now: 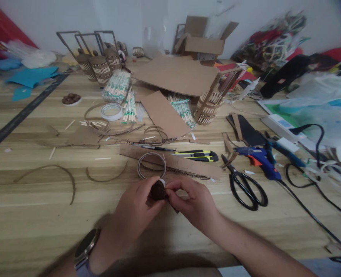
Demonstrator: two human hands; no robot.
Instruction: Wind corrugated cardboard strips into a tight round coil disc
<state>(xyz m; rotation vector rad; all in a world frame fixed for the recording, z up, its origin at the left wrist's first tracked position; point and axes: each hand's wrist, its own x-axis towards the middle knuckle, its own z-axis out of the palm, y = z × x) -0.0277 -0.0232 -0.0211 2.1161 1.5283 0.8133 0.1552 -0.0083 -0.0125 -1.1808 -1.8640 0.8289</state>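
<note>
Between the fingers of my left hand [140,202] sits a small dark brown round piece [158,190] with a pale rim at its top; its exact kind is unclear. My right hand [192,198] pinches at the right side of this piece, thumb and forefinger together, and a thin dark strip end shows below them. Just beyond my hands stands a ring of pale cardboard strip [151,166]. A flat cardboard strip [170,161] lies behind the ring. On it rests a yellow and black utility knife [198,155], beside a black pen [156,148].
To the right lie black-handled scissors [245,188] and a blue hot glue gun [258,159] with its cable. Behind are a tape roll [112,111], bundled wrapped chopsticks [117,86], a stick-covered bucket [208,109], cardboard sheets [176,75], a dish of brown balls [71,100] and an open box [204,45].
</note>
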